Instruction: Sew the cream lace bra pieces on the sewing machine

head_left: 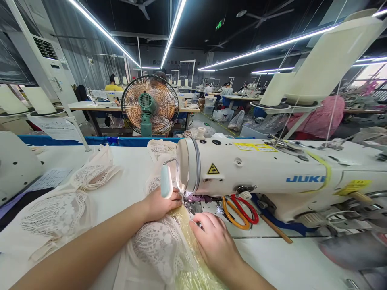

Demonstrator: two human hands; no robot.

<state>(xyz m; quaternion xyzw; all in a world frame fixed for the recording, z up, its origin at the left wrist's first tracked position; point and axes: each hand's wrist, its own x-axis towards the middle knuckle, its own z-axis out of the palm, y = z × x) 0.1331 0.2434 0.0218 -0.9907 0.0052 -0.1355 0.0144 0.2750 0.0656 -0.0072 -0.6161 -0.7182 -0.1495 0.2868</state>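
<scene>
A cream lace bra (pixel 157 243) lies at the needle end of a white JUKI sewing machine (pixel 260 169). My left hand (pixel 160 203) is on the bra beside the presser foot, its fingers closed on the fabric and partly hidden by the pale needle guard (pixel 166 182). A strip of shiny, yellowish clear plastic (pixel 189 245) runs from the needle area toward me. Just right of it, my right hand (pixel 216 241) has curled fingers, with a small dark metallic piece showing between thumb and forefinger; what it is stays hidden.
More lace bras (pixel 56 211) lie on the left of the table. Orange-and-red-handled scissors (pixel 240 211) and a wooden-handled tool (pixel 276 229) rest under the machine arm. Thread cones (pixel 329 56) stand above at right. A large fan (pixel 149 105) is beyond the table.
</scene>
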